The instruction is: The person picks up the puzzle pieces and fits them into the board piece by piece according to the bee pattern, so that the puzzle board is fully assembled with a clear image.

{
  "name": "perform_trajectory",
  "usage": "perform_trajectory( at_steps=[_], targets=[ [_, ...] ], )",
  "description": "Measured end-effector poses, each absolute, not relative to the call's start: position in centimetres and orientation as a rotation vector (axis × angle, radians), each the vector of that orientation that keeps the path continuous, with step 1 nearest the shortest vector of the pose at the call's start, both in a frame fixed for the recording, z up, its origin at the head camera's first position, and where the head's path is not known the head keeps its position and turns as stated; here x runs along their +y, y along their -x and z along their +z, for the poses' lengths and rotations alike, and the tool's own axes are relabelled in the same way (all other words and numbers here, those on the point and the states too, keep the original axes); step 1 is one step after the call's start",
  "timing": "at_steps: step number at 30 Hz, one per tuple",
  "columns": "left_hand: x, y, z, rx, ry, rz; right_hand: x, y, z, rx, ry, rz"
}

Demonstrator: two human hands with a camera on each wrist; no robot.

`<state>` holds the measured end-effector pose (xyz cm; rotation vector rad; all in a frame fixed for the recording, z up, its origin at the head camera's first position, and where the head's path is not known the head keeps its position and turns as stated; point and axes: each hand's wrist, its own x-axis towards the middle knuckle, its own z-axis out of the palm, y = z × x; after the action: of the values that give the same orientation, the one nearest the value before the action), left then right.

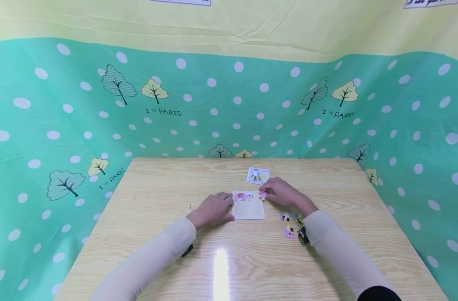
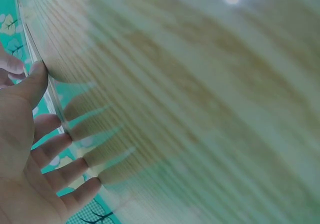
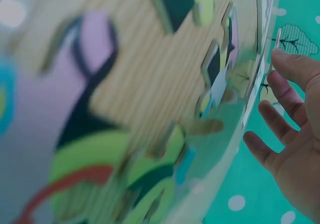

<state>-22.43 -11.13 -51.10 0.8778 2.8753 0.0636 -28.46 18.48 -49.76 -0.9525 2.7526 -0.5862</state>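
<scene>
A small pale puzzle board (image 1: 248, 209) lies at the table's middle, with a few fitted pieces (image 1: 242, 196) along its top edge. My left hand (image 1: 226, 204) lies flat on the table, touching the board's left edge; in the left wrist view its fingers (image 2: 60, 149) are straight against the wood. My right hand (image 1: 268, 193) holds a pink puzzle piece (image 1: 263, 194) at the board's upper right corner. The right wrist view shows that hand's fingers (image 3: 280, 129) beside blurred pieces.
A picture card (image 1: 258, 175) lies just behind the board. Several loose puzzle pieces (image 1: 291, 223) sit by my right wrist. The wooden table (image 1: 157, 251) is enclosed by a green dotted cloth wall (image 1: 63, 125) on three sides.
</scene>
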Motion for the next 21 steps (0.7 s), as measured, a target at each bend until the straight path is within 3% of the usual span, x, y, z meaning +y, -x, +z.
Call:
perform_trajectory(
  at_steps=[21],
  targets=[
    [-11.2,22.3,-51.0,2.902,-0.917,0.04,15.1,28.8,-50.6,2.757,0.984,-0.457]
  ],
)
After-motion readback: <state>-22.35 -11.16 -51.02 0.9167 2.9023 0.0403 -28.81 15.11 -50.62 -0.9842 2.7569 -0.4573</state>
